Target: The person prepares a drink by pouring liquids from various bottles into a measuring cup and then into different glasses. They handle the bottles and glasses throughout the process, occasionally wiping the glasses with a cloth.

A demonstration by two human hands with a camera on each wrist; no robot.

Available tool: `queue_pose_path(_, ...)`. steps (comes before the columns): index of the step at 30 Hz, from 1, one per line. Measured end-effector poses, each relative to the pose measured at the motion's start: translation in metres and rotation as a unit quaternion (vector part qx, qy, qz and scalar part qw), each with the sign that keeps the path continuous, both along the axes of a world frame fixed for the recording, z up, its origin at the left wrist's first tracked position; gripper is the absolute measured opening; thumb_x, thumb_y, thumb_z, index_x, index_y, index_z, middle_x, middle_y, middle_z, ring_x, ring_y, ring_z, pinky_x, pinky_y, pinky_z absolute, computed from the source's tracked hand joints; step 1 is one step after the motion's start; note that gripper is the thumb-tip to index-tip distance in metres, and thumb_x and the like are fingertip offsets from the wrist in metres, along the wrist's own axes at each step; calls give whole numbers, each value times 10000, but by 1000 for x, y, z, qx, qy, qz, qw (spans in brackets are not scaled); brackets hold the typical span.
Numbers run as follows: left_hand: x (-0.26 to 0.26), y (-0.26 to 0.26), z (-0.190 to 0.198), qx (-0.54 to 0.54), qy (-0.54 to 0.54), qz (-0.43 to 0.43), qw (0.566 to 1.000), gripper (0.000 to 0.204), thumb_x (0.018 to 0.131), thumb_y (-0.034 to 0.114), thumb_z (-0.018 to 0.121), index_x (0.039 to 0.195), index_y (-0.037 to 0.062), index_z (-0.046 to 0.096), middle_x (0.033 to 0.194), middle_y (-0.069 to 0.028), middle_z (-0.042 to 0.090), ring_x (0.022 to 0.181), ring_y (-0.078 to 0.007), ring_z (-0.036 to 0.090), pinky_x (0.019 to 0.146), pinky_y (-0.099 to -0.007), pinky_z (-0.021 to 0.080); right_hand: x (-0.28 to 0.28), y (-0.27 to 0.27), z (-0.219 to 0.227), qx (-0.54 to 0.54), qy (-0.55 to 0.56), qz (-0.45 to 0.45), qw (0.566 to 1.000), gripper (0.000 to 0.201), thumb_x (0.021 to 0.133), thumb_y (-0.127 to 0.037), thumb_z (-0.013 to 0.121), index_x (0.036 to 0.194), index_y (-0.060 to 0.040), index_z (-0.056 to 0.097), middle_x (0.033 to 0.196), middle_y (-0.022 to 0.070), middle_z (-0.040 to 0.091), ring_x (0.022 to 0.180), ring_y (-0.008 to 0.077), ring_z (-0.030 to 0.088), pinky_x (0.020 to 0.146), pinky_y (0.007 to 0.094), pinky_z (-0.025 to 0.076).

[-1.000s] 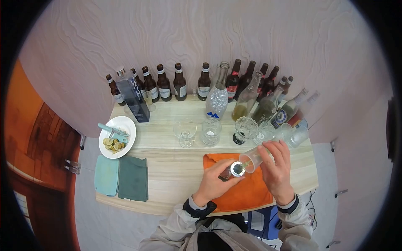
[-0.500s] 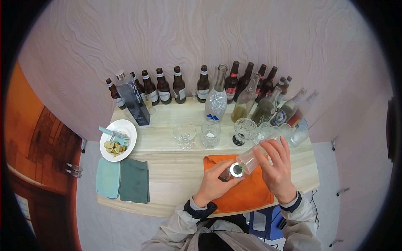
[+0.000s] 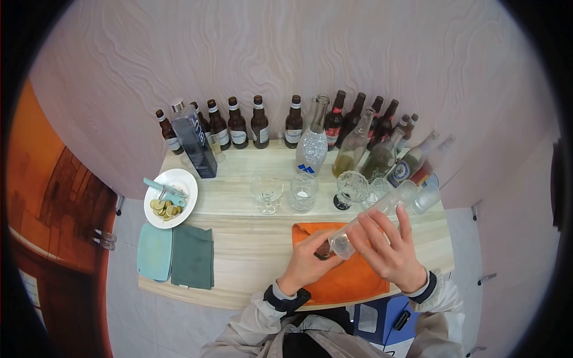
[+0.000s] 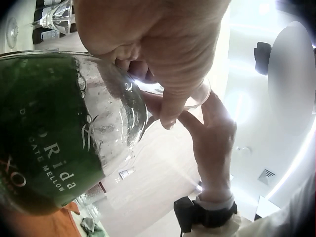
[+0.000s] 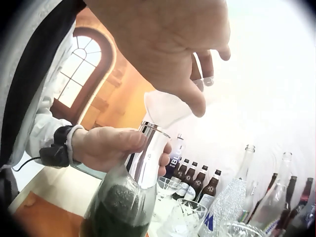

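My left hand grips a glass bottle by its silver neck. The bottle has dark green contents and white lettering. Over its mouth, my right hand holds a clear cup, tilted, between fingers and thumb. In the head view the cup covers the bottle's mouth. The right wrist view has the cup right above the silver rim, washed out by glare. An orange cloth lies under both hands.
Several drinking glasses stand beyond my hands. Brown beer bottles, a sparkly bottle and a tall dark-blue bottle line the back. On the left are a white plate with lime slices and two folded cloths.
The cup has moved left and now lies across the bottle's mouth, hiding the green bits seen there earlier. My right hand has lowered slightly; my left hand keeps its grip.
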State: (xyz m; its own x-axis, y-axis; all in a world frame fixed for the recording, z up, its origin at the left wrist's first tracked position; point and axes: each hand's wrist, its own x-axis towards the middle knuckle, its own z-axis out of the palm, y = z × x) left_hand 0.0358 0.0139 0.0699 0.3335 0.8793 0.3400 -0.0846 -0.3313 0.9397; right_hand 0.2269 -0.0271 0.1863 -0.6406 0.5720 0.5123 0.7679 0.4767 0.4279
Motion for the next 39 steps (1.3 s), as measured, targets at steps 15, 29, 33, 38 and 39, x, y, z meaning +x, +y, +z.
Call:
queue_pose_path(15,-1,-1,1,16,-5,0,1000,522,824,54,872,1298,-13,663,1179,-120,729,983,-165,730,845,-306,603,-1,2,12,19,-68,23,997,344,894,-135,666,1232,-120,728,1289,116,676,1262,297,637,1180,519,364)
queue_pose_path(29,-1,-2,5,7,-7,-9,1000,508,841,62,860,1298,-28,658,1144,-112,738,974,-164,743,837,-298,611,7,4,8,-71,50,30,996,484,770,-50,732,1251,-53,681,1151,134,651,1124,307,639,1056,543,500)
queue_pose_path(33,2,-3,-2,19,-11,13,1000,495,832,102,877,1272,-15,681,1082,-91,761,904,-132,732,790,-276,591,26,4,-15,-113,156,-2,981,506,754,-36,777,1250,-32,680,1159,146,661,1098,313,649,987,494,533)
queue_pose_path(38,3,-9,10,16,-18,40,999,429,839,113,876,1212,-13,706,1000,-65,777,839,-101,714,764,-252,572,37,-27,-81,-172,448,-108,871,558,791,-13,843,1301,58,626,1121,160,706,1041,306,700,947,374,557)
queue_pose_path(39,1,-10,8,30,13,53,998,427,840,105,873,1218,-2,706,1025,-76,774,875,-116,724,766,-263,583,33,-36,-95,-173,452,-102,869,558,791,-13,843,1301,58,626,1121,160,706,1041,306,700,947,374,557)
